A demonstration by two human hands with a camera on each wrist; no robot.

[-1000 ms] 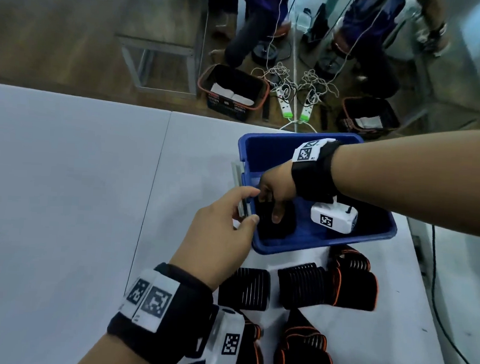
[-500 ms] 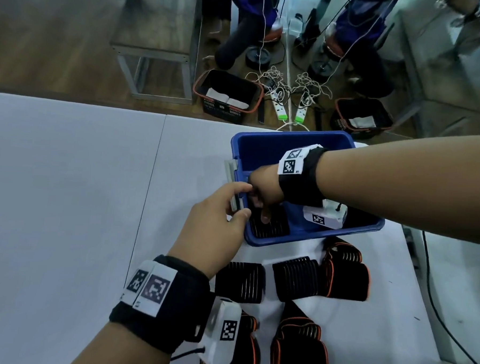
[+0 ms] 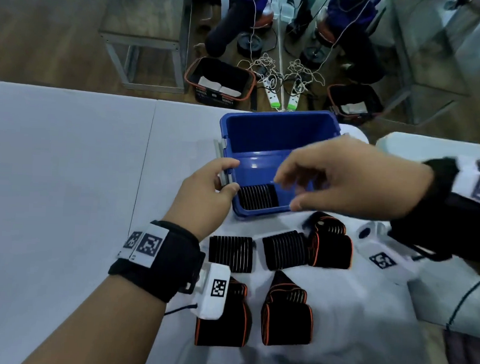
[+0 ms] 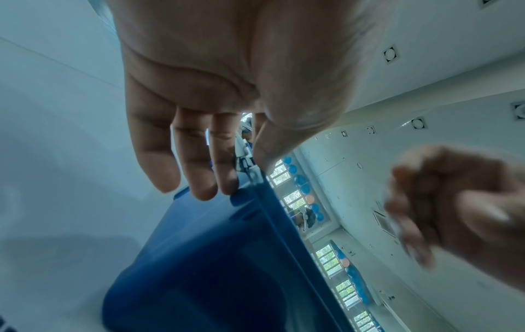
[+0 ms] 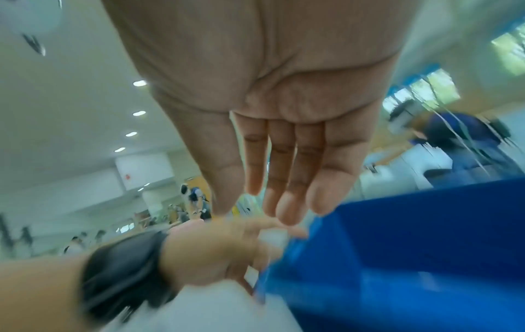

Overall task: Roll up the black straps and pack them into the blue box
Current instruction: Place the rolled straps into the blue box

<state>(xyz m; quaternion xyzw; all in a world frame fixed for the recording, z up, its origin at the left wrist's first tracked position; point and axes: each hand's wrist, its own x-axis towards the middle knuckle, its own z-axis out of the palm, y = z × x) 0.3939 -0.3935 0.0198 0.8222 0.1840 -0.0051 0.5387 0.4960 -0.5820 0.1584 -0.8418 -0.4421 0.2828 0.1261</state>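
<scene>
At the near-left corner of the blue box, one rolled black strap lies on the floor, its long axis along the near wall. Left hand pinches the box's grey side latch between thumb and fingers. Right hand hovers above the box, fingers loosely spread and empty. Remaining straps lie on the table before the box's near wall; judged nearest to the right hand is a ribbed roll, its axis likewise running left-right.

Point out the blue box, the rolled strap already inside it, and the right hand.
blue box (image 3: 281,120): head view, far rim.
rolled strap (image 3: 256,196): head view, ribbed top, in the box's near-left corner.
right hand (image 3: 353,176): head view, back of the hand.
</scene>
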